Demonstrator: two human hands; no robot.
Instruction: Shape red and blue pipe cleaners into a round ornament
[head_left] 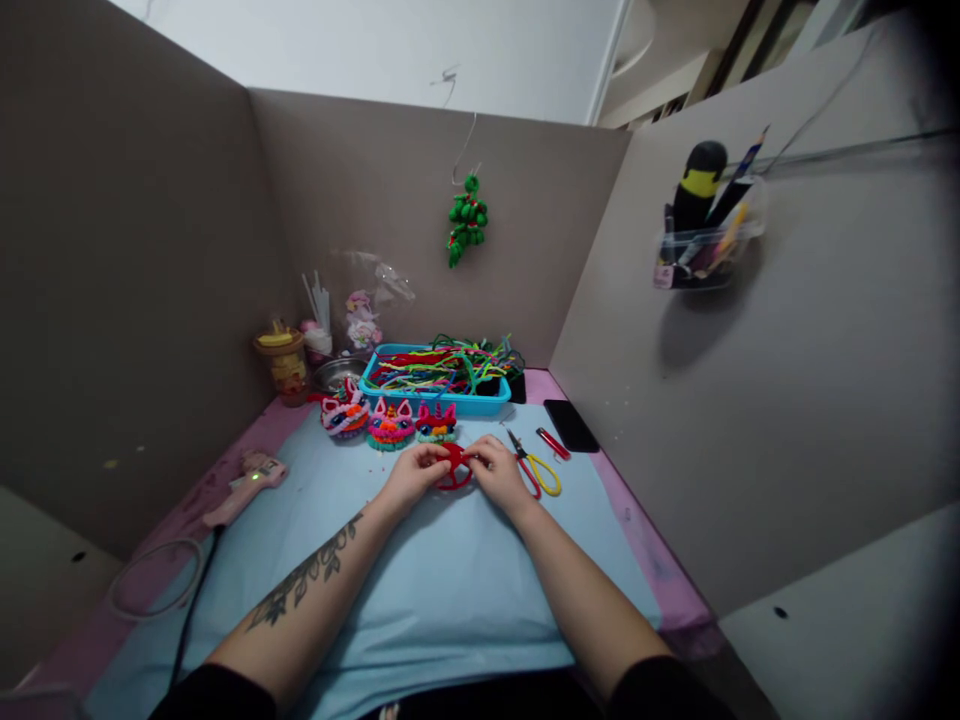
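A round red frame point(454, 474), seemingly bent from pipe cleaner, with crossing spokes inside its rim, is held over the blue cloth. My left hand point(414, 474) pinches its left side between thumb and fingers. On the opposite side, my right hand point(496, 472) is closed on the upper right of the frame; the fingertips partly hide what they grip. Just behind the hands sit colourful pipe-cleaner animal heads: one pink and teal point(391, 425), one red and purple point(436, 423), one pink and white point(345, 412). Scissors point(537, 470) with red and yellow handles lie right of my right hand.
A blue tray point(435, 401) of pipe cleaners stands at the back. A pink glue gun point(249, 487) with a lit green light lies left, its cable trailing forward. A red-handled tool point(553, 444) and a black phone point(571, 426) lie right. Grey panels enclose three sides.
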